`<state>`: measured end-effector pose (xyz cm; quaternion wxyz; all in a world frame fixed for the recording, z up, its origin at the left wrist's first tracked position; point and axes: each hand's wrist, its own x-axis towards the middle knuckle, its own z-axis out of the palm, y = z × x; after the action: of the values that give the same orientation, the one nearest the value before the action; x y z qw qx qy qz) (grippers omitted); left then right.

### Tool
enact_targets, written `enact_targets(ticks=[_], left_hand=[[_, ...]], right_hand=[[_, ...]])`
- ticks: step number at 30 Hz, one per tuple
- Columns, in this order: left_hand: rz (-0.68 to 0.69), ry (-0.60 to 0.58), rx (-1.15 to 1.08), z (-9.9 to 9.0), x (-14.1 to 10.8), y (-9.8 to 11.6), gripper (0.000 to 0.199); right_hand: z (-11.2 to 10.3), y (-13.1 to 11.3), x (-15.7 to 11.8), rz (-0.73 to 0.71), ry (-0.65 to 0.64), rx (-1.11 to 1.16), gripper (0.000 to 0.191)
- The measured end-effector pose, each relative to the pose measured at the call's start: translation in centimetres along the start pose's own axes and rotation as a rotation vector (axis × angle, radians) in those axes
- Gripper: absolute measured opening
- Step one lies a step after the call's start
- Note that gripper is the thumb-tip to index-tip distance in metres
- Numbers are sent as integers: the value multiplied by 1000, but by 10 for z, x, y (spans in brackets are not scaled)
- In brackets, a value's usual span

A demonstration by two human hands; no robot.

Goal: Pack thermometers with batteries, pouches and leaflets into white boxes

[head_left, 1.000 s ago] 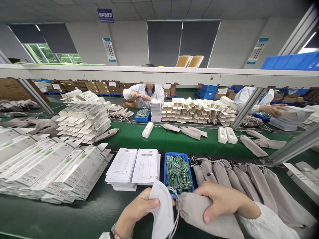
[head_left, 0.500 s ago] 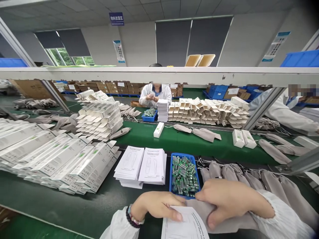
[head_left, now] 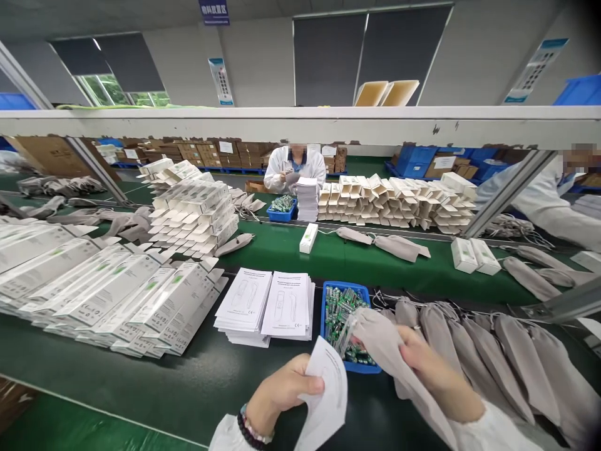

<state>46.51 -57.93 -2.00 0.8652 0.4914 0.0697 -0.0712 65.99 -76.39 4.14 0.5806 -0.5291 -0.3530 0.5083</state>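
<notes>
My left hand [head_left: 292, 383] is closed on a white printed leaflet [head_left: 328, 394], its thumb across the paper, which bends away from it. To the right, my right hand [head_left: 417, 357] grips a grey drawstring pouch [head_left: 382, 341]. The pouch's gathered end and cord hang over the blue tray [head_left: 323, 313] of green-and-silver batteries [head_left: 345, 300]; part of my fingers is hidden behind the cloth. Two stacks of leaflets [head_left: 286, 307] lie just left of the tray. More grey pouches [head_left: 474, 344] lie in a row beyond my right forearm.
Long white cartons [head_left: 107, 288] are piled at the left, with open cartons [head_left: 188, 213] stacked behind them. Across the green belt [head_left: 263, 250] sit a single white box [head_left: 308, 238] and loose pouches. A co-worker in white [head_left: 295, 169] sits opposite. A white overhead beam [head_left: 282, 125] spans the bench.
My hands have moved apart. The right hand has lifted the pouch from the bench up over the battery tray, and the leaflet in my left hand is now raised and bent.
</notes>
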Motion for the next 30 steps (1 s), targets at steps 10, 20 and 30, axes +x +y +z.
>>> enact_targets(ticks=[10,20,30], left_hand=[[53,318,-285,23,7,-10,47],[211,619,-383,51,19,-24,82],[466,504,244,48,3,-20,80]], right_hand=[[31,36,21,-61,607,357,53],[86,46,26,-130,673,-446,45],[66,71,42,-167,317,-101,83]])
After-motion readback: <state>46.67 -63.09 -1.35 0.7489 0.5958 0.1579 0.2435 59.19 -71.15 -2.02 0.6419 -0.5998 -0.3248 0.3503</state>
